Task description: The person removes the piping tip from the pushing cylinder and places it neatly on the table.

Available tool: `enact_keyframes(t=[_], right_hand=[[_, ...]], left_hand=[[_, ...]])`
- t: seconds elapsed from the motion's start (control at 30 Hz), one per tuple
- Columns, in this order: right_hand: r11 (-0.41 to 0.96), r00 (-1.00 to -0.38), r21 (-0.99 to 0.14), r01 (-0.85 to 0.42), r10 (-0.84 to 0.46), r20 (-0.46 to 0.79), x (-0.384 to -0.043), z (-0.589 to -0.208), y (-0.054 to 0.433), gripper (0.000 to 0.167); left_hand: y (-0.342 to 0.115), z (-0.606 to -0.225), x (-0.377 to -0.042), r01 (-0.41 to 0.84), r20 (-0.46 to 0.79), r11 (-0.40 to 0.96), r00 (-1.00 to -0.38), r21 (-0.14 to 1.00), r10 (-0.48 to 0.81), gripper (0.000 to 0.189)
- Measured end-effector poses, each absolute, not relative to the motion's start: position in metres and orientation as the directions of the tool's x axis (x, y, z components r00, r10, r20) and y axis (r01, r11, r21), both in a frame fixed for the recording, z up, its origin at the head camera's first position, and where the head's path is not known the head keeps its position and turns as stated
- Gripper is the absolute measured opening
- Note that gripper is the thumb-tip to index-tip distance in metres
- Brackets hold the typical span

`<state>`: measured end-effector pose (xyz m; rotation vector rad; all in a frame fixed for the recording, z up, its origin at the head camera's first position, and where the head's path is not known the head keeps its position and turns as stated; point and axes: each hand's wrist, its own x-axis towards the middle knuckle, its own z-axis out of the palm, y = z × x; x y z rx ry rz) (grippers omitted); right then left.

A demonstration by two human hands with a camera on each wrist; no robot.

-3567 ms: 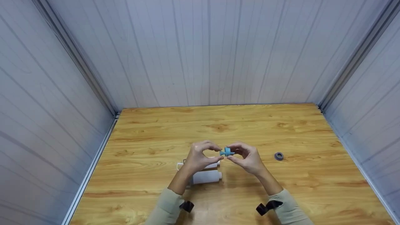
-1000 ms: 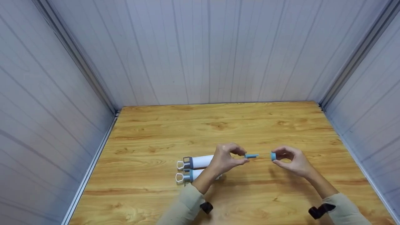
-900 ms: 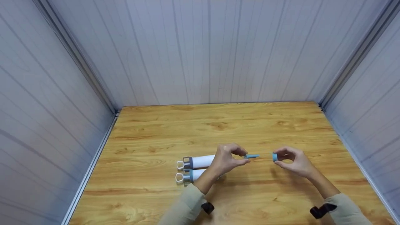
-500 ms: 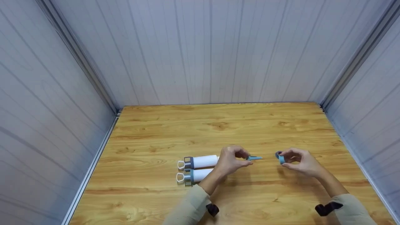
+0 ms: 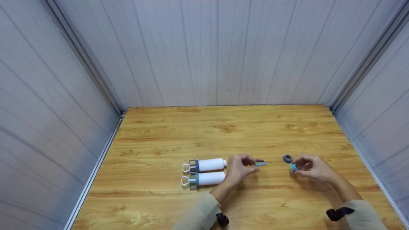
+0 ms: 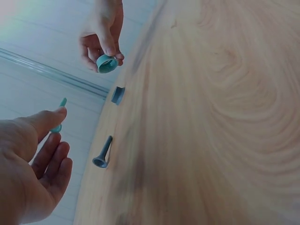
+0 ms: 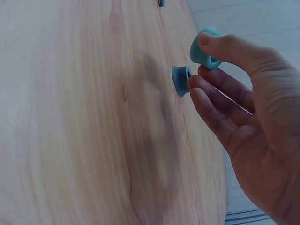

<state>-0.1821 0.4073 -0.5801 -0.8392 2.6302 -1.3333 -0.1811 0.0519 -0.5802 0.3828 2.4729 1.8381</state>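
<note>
Between thumb and fingertips, my left hand [image 5: 238, 171] pinches a small teal nozzle [image 5: 262, 164], its narrow tip pointing right. A grey nozzle [image 6: 107, 147] with a flared end lies on the table close by, partly hidden by that hand in the head view. My right hand [image 5: 316, 169] pinches a teal ring-shaped cap [image 7: 201, 49] by its rim, above the table. Just beside it a matching grey ring cap [image 5: 287, 158] rests on the wood. The teal nozzle and teal cap are apart.
Left of my left hand lie two syringe-like white barrels with loop handles, one with a grey collar [image 5: 211, 164] and one with a teal collar [image 5: 212, 178]. White panel walls [image 5: 207, 64] border the wooden table [image 5: 179, 134] at the back and sides.
Teal nozzle and cap, together between both hands 3.6 seconds ago, are now separated, one in each hand. Both hands have moved right and lower, uncovering the barrels, grey cap and grey nozzle.
</note>
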Motion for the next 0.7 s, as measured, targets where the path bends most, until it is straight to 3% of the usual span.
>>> enact_keyframes(t=[0.7], right_hand=[[0.565,-0.882,-0.782,-0.262,-0.469,-0.043,-0.182,-0.587,0.411,0.030]], left_hand=[[0.069,-0.607,-0.173,0.121,0.048,0.370,-0.979,0.921,0.200,0.019]])
